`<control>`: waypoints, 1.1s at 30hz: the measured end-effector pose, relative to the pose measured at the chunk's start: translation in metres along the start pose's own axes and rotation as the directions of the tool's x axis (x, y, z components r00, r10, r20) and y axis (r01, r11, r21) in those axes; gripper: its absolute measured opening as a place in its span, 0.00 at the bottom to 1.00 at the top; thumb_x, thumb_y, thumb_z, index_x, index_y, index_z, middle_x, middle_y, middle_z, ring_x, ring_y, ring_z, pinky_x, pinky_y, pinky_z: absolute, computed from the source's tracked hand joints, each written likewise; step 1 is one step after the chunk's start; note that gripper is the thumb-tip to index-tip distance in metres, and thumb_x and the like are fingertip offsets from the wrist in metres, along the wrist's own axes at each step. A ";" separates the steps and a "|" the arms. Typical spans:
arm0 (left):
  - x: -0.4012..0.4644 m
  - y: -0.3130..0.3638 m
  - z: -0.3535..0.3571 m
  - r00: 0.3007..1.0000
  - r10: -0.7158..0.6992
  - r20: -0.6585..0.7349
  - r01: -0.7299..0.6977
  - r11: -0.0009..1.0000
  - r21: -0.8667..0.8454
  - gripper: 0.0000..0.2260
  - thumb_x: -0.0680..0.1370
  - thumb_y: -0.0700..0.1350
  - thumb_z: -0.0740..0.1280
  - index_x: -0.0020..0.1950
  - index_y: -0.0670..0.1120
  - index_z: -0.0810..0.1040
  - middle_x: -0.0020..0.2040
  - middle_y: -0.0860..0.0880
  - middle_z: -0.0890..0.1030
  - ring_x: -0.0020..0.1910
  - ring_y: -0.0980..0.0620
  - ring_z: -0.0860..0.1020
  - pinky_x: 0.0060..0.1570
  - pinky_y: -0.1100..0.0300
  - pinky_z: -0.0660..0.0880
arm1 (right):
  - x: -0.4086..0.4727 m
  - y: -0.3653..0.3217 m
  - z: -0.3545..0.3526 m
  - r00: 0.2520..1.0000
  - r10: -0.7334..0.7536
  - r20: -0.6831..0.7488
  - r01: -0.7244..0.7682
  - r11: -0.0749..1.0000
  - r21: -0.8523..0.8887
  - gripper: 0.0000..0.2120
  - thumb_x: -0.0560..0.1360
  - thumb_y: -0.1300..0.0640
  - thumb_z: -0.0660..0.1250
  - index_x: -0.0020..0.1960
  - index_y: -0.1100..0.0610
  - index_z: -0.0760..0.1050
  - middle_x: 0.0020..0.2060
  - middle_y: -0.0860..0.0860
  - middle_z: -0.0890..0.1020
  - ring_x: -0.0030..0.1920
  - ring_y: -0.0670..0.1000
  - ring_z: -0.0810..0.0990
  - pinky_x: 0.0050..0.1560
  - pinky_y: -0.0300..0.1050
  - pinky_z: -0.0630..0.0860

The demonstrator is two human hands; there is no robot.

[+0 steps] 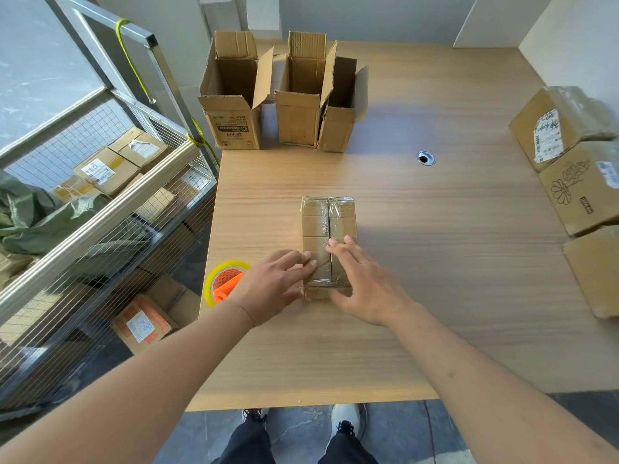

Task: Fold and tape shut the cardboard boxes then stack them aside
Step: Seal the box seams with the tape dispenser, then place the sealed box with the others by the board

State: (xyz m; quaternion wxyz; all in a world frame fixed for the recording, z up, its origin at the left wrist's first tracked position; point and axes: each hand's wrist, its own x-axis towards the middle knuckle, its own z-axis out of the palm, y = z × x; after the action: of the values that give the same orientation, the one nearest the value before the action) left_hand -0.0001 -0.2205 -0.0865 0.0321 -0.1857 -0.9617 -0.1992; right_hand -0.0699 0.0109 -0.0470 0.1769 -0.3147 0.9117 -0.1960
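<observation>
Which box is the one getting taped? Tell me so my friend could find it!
Look at the wooden table, at the edge nearest the person. A flat box lies there under both hands, left hand and right hand, beside a yellow tape roll. Unlike the open boxes standing at the far edge, it is shut, with shiny tape along its seam.

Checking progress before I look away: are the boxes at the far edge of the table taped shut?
No, the three boxes stand with flaps open.

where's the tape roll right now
In the head view the tape roll lies at the table's left edge, just left of the left hand pressing on the taped box.
</observation>
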 end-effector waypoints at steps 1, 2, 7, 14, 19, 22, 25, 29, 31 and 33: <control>0.000 -0.003 -0.006 0.999 0.016 0.050 -0.016 1.000 0.011 0.33 0.71 0.45 0.80 0.75 0.48 0.74 0.69 0.49 0.76 0.67 0.45 0.75 0.62 0.50 0.79 | 0.001 -0.009 0.000 0.999 0.048 -0.017 -0.049 0.999 -0.014 0.41 0.75 0.37 0.68 0.81 0.47 0.54 0.81 0.44 0.57 0.82 0.45 0.47 0.74 0.54 0.68; -0.001 -0.007 -0.011 0.995 0.016 0.095 -0.018 1.000 0.021 0.35 0.71 0.44 0.80 0.77 0.49 0.72 0.71 0.50 0.75 0.69 0.45 0.74 0.66 0.52 0.76 | 0.003 -0.019 0.001 0.994 0.098 -0.041 -0.099 0.995 -0.030 0.45 0.73 0.32 0.67 0.82 0.48 0.52 0.81 0.47 0.59 0.82 0.48 0.49 0.75 0.53 0.66; -0.001 -0.020 -0.015 0.992 -0.076 0.105 0.076 0.997 0.008 0.33 0.76 0.38 0.72 0.81 0.50 0.66 0.78 0.52 0.68 0.79 0.47 0.65 0.71 0.51 0.72 | 0.022 -0.052 0.034 0.946 0.278 -0.169 -0.310 0.926 -0.214 0.54 0.69 0.22 0.59 0.82 0.54 0.51 0.77 0.54 0.62 0.81 0.57 0.52 0.75 0.59 0.64; 0.005 -0.024 -0.022 0.960 -0.235 0.153 0.219 0.969 0.114 0.32 0.81 0.43 0.65 0.83 0.47 0.57 0.84 0.50 0.52 0.83 0.47 0.51 0.81 0.51 0.52 | 0.029 -0.058 0.062 0.909 0.286 -0.302 -0.383 0.860 -0.338 0.47 0.70 0.34 0.65 0.78 0.63 0.63 0.70 0.59 0.71 0.77 0.62 0.65 0.61 0.68 0.73; 0.009 -0.024 -0.027 0.914 -0.332 0.235 0.297 0.939 0.171 0.31 0.84 0.49 0.60 0.84 0.50 0.51 0.85 0.51 0.49 0.83 0.48 0.47 0.81 0.53 0.44 | 0.032 -0.063 0.048 0.901 0.362 -0.238 -0.416 0.878 -0.236 0.49 0.69 0.30 0.70 0.79 0.54 0.58 0.73 0.54 0.62 0.79 0.57 0.57 0.68 0.61 0.68; 0.014 -0.027 -0.029 0.894 -0.362 0.264 0.324 0.929 0.177 0.31 0.84 0.50 0.60 0.84 0.51 0.51 0.85 0.51 0.49 0.83 0.48 0.48 0.81 0.52 0.44 | 0.038 -0.067 0.038 0.882 0.413 -0.230 -0.448 0.885 -0.130 0.45 0.70 0.29 0.67 0.77 0.51 0.56 0.78 0.54 0.49 0.80 0.57 0.50 0.72 0.61 0.64; 0.018 -0.032 -0.031 0.883 -0.378 0.278 0.341 0.924 0.173 0.30 0.84 0.49 0.59 0.84 0.51 0.52 0.84 0.51 0.50 0.83 0.47 0.49 0.81 0.51 0.44 | 0.042 -0.066 0.042 0.895 0.421 -0.151 -0.444 0.877 -0.184 0.47 0.73 0.32 0.68 0.79 0.54 0.50 0.80 0.57 0.37 0.82 0.62 0.39 0.77 0.68 0.55; 0.022 -0.038 -0.034 0.878 -0.385 0.283 0.351 0.922 0.165 0.29 0.84 0.47 0.59 0.84 0.51 0.54 0.84 0.50 0.51 0.83 0.46 0.51 0.81 0.50 0.44 | 0.044 -0.067 0.051 0.904 0.391 -0.174 -0.427 0.857 -0.289 0.44 0.77 0.37 0.66 0.80 0.58 0.50 0.81 0.60 0.42 0.81 0.66 0.39 0.75 0.75 0.53; 0.024 -0.041 -0.036 0.877 -0.382 0.291 0.349 0.923 0.159 0.29 0.84 0.48 0.59 0.84 0.51 0.55 0.84 0.50 0.52 0.83 0.46 0.51 0.81 0.50 0.44 | 0.045 -0.068 0.054 0.902 0.392 -0.181 -0.431 0.849 -0.306 0.43 0.77 0.38 0.65 0.81 0.59 0.52 0.82 0.61 0.44 0.81 0.67 0.41 0.74 0.76 0.54; 0.026 -0.044 -0.037 0.879 -0.373 0.297 0.339 0.927 0.160 0.29 0.84 0.48 0.59 0.84 0.51 0.54 0.84 0.50 0.52 0.83 0.46 0.51 0.81 0.49 0.44 | 0.044 -0.067 0.053 0.901 0.396 -0.176 -0.432 0.851 -0.297 0.43 0.77 0.38 0.65 0.81 0.59 0.52 0.82 0.60 0.44 0.81 0.67 0.40 0.74 0.75 0.54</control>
State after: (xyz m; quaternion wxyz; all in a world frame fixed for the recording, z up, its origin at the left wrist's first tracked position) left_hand -0.0408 -0.2632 -0.0653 -0.1531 -0.0337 -0.9805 -0.1189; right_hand -0.0449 -0.0793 -0.0700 0.1106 -0.1245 0.9859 -0.0149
